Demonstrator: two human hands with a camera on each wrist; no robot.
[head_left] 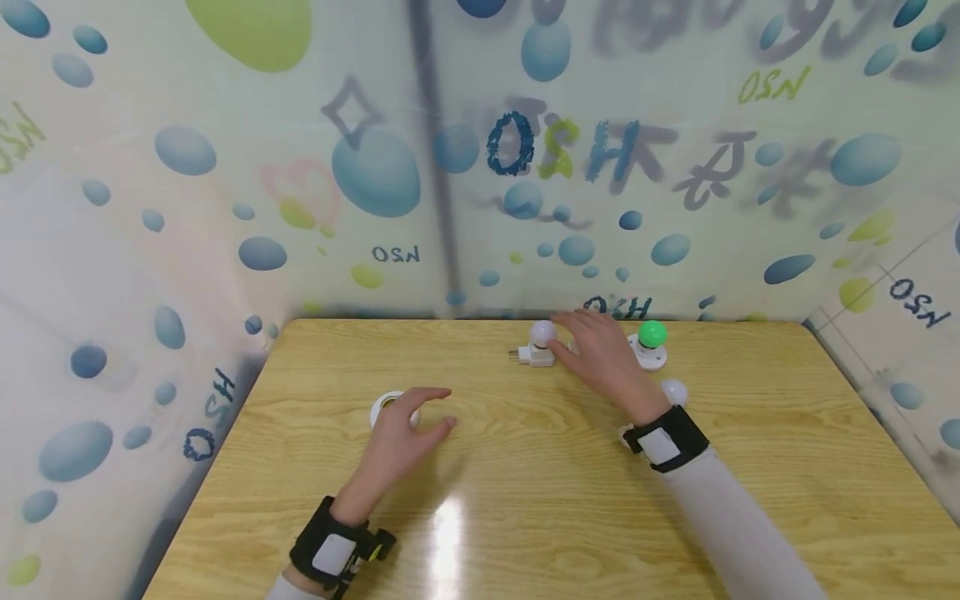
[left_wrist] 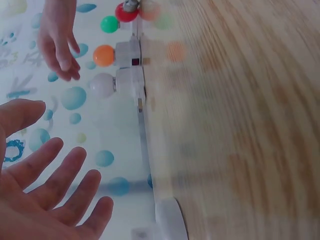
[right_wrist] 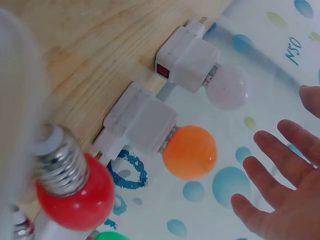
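Head view: right hand (head_left: 603,354) is reaching over the far side of the table (head_left: 510,475), right of centre. White bulb (head_left: 542,333) is standing upright in a white pronged socket (head_left: 536,357), just beside the thumb and left of the hand; its prongs are pointing left. Farther right, green bulb (head_left: 652,334) is sitting on a round white base (head_left: 651,357). Second white bulb (head_left: 674,392) is showing nearer, beside the right wrist.

Right wrist view is revealing what the hand is blocking from the head camera: orange bulb (right_wrist: 190,152) in a second socket (right_wrist: 145,125), and red bulb (right_wrist: 75,197) with its metal screw end bare. A red switch (right_wrist: 163,71) is also showing on the white bulb's socket. Left wrist view is confirming a gap between right hand and bulbs.

Poses: right hand is hovering released, fingers extended and spread, gripping nothing. Left hand (head_left: 397,437) is hanging nearer and to the left, also unburdened, thumb and index parted; the left wrist camera is showing the other fingers fanned. Behind it a round white holder (head_left: 380,407) is resting on the table, partly covered in the head view.
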